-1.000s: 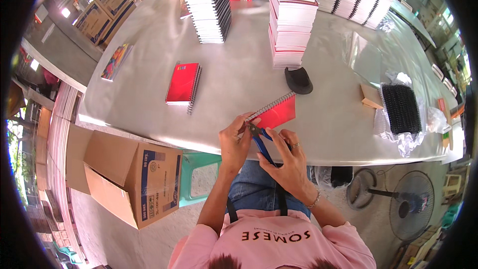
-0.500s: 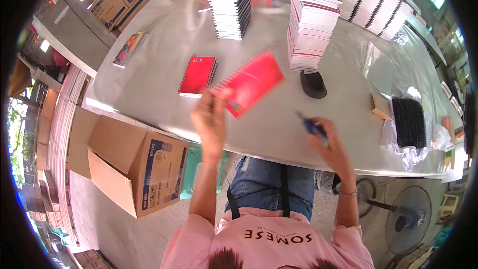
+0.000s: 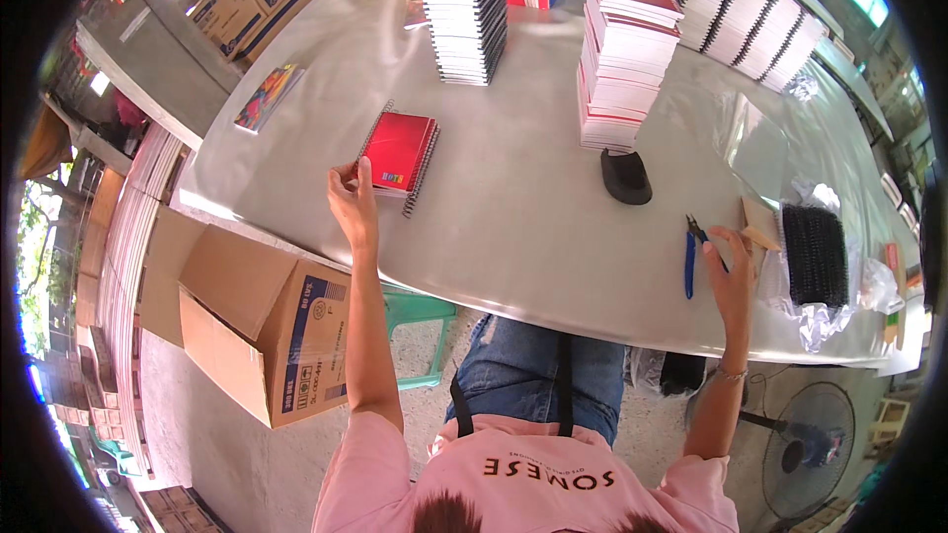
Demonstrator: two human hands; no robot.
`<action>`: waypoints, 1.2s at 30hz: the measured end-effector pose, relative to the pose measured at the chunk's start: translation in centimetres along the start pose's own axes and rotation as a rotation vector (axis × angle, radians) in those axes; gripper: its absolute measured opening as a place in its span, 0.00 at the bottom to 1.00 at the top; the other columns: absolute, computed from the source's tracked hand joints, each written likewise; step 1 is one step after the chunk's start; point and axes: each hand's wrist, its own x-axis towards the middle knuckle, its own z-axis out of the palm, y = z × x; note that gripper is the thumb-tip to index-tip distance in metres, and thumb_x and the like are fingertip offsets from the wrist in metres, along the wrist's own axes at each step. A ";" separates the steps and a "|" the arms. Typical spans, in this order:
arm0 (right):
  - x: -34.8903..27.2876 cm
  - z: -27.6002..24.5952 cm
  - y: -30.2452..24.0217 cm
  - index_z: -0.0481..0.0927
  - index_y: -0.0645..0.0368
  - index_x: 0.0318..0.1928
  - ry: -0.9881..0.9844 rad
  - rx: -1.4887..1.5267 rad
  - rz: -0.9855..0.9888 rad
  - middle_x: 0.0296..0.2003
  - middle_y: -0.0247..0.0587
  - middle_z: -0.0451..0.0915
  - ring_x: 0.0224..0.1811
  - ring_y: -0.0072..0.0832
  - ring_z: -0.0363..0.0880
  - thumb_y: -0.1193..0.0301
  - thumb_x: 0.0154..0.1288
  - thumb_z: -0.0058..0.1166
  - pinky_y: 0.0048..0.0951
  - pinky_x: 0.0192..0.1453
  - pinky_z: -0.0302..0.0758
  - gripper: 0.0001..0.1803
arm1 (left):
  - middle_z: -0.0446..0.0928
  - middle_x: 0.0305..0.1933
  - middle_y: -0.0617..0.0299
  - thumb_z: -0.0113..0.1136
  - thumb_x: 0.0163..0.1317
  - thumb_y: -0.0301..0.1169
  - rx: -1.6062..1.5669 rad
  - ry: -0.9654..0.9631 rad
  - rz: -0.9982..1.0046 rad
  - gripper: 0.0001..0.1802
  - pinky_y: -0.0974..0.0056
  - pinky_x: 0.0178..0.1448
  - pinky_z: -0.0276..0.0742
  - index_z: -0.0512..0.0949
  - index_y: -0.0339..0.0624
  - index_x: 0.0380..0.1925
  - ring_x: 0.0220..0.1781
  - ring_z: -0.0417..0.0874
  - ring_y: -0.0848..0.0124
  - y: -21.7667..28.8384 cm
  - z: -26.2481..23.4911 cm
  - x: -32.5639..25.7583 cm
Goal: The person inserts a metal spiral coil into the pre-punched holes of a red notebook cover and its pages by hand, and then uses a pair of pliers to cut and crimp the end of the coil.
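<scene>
Two red-covered spiral notebooks (image 3: 397, 153) lie stacked and slightly askew on the table's left part, black coils showing on opposite sides. My left hand (image 3: 354, 202) is at the left edge of the upper one, thumb and fingers closed on its lower left corner. Far to the right, blue-handled cutting pliers (image 3: 689, 266) lie on the tabletop with their handles spread. My right hand (image 3: 731, 271) is beside them, its fingers apart and curved over the right handle; the other handle lies free of the hand.
Tall stacks of spiral-bound books (image 3: 459, 20) and red-covered books (image 3: 622, 59) stand at the back. A black curved piece (image 3: 626, 178) sits mid-table. Black binding coils (image 3: 815, 255) lie in plastic at right, by a wooden block (image 3: 759, 222). An open carton (image 3: 267, 336) stands below left.
The red notebook in my left hand has come down and left onto the other notebook. My right hand has moved right with the pliers, which now lie on the table.
</scene>
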 end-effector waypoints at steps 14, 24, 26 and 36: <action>9.2 -2.2 -7.6 0.81 0.60 0.53 -0.001 0.373 -0.181 0.49 0.38 0.80 0.51 0.26 0.76 0.60 0.72 0.56 0.30 0.58 0.70 0.18 | 0.64 0.68 0.50 0.70 0.52 0.59 0.566 -0.328 0.228 0.42 0.42 0.72 0.57 0.71 0.55 0.64 0.71 0.62 0.48 4.2 0.7 -1.6; 17.2 -3.7 -14.5 0.78 0.59 0.59 0.050 0.633 -0.249 0.50 0.36 0.79 0.51 0.27 0.74 0.48 0.72 0.52 0.28 0.61 0.67 0.29 | 0.64 0.68 0.51 0.69 0.52 0.59 0.560 -0.434 0.233 0.41 0.40 0.69 0.57 0.70 0.59 0.64 0.70 0.64 0.48 3.4 0.2 -1.0; 17.9 -3.4 -14.8 0.77 0.59 0.60 0.084 0.628 -0.272 0.50 0.39 0.79 0.51 0.28 0.74 0.43 0.70 0.51 0.29 0.61 0.67 0.33 | 0.64 0.68 0.51 0.69 0.53 0.59 0.562 -0.436 0.246 0.40 0.40 0.69 0.58 0.70 0.59 0.64 0.70 0.65 0.49 3.8 0.3 -1.2; 22.4 -1.4 -15.7 0.77 0.57 0.58 -0.064 0.422 -0.096 0.41 0.34 0.74 0.44 0.25 0.70 0.28 0.60 0.49 0.32 0.52 0.69 0.46 | 0.66 0.66 0.52 0.69 0.51 0.62 0.599 -0.407 0.233 0.43 0.40 0.67 0.61 0.69 0.56 0.64 0.67 0.68 0.49 3.5 0.4 -1.3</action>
